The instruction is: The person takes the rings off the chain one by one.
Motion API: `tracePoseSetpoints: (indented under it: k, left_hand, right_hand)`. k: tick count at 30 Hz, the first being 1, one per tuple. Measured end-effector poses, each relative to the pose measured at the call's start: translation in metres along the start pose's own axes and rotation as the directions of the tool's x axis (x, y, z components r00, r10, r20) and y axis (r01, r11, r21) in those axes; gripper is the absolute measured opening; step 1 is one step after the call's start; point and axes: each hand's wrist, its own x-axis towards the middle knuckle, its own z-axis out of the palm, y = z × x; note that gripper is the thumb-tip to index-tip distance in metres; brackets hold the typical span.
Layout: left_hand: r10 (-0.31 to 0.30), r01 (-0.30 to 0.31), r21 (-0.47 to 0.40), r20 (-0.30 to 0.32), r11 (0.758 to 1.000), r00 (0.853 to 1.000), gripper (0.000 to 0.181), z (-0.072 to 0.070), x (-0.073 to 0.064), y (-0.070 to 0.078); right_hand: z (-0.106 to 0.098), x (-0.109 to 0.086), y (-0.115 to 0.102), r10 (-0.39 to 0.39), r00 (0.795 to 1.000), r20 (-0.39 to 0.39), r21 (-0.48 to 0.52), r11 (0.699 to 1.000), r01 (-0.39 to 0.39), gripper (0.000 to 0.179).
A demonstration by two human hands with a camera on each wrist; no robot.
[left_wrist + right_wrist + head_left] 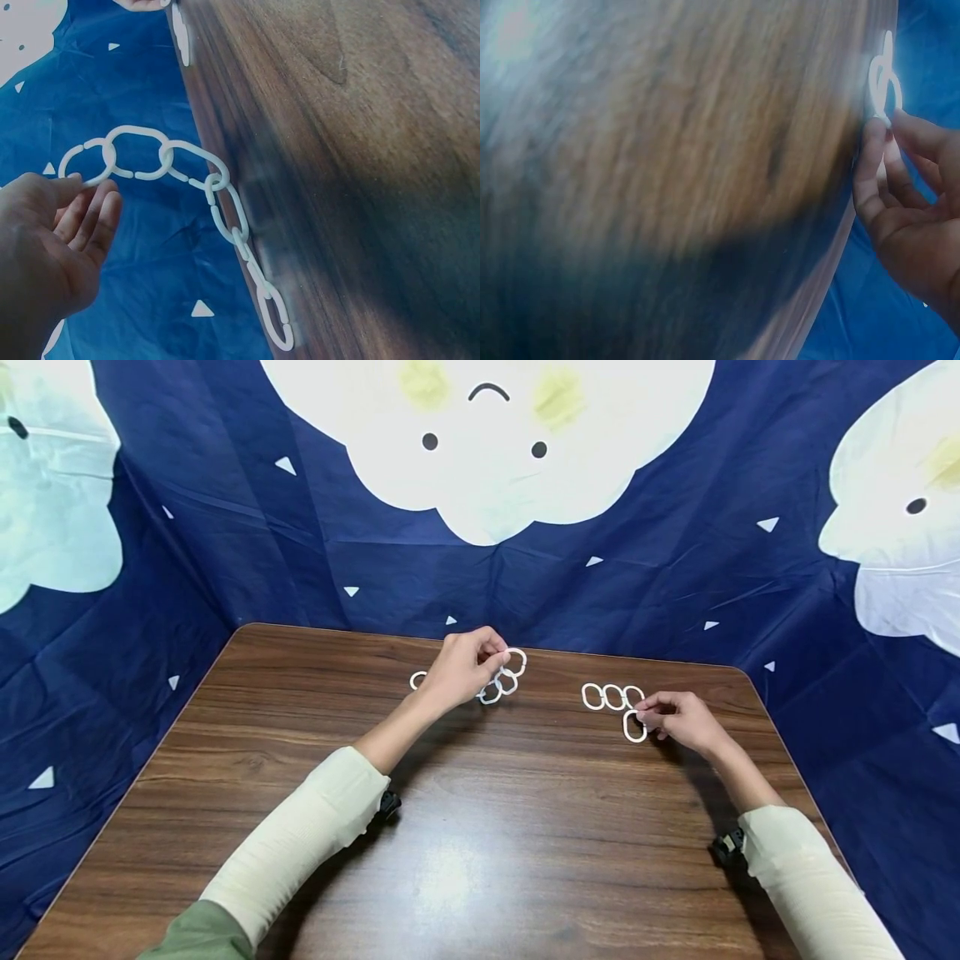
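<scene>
My left hand (463, 667) is over the far middle of the table, its thumb and fingers pinching the end link of a white plastic link chain (136, 130). In the left wrist view several joined oval links arc away from the fingertips and down onto the tabletop. From the head view, part of this chain is hidden behind the hand. At the far right, my right hand (684, 720) pinches a single white oval link (626, 727). Just beyond it lies a short row of white links (603, 697); whether they are joined to each other or to the pinched link I cannot tell.
The brown wood-grain table (480, 793) ends at a far edge close behind both hands. A dark blue cloth (300, 560) with white clouds and triangles hangs around its back and sides. Small black devices sit at both wrists.
</scene>
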Motion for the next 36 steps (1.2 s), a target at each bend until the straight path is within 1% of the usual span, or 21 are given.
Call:
tracePoseSetpoints:
  k: [7, 11, 20, 28, 36]
  left_hand:
    - [0.007, -0.007, 0.013, 0.014, 1.0, 1.0, 0.008, 0.0016, -0.0008, -0.0008]
    - [0.011, -0.011, 0.006, 0.015, 1.0, 1.0, 0.007, 0.0022, -0.0006, -0.001]
    - [0.009, -0.009, 0.012, 0.02, 1.0, 1.0, 0.008, 0.0015, -0.0015, 0.0011]
    - [0.022, -0.022, 0.008, 0.025, 1.0, 0.999, 0.008, 0.002, 0.0004, 0.0009]
    - [0.016, -0.016, 0.005, 0.026, 1.0, 1.0, 0.008, 0.0019, 0.0014, 0.0013]
  right_hand:
    - [-0.0053, -0.0004, 0.0052, 0.012, 1.0, -0.019, -0.103, 0.995, -0.014, 0.022]
    - [-0.0067, -0.001, 0.0055, 0.032, 0.999, -0.04, -0.128, 0.991, -0.037, 0.022]
    - [-0.0071, 0.002, 0.0084, 0.051, 0.996, -0.067, -0.126, 0.99, -0.059, 0.021]
    - [-0.0087, 0.0038, 0.0082, 0.073, 0.996, -0.058, -0.096, 0.992, -0.078, 0.023]
    - [-0.0087, 0.004, 0.0084, 0.089, 0.995, -0.052, -0.08, 0.992, -0.093, 0.024]
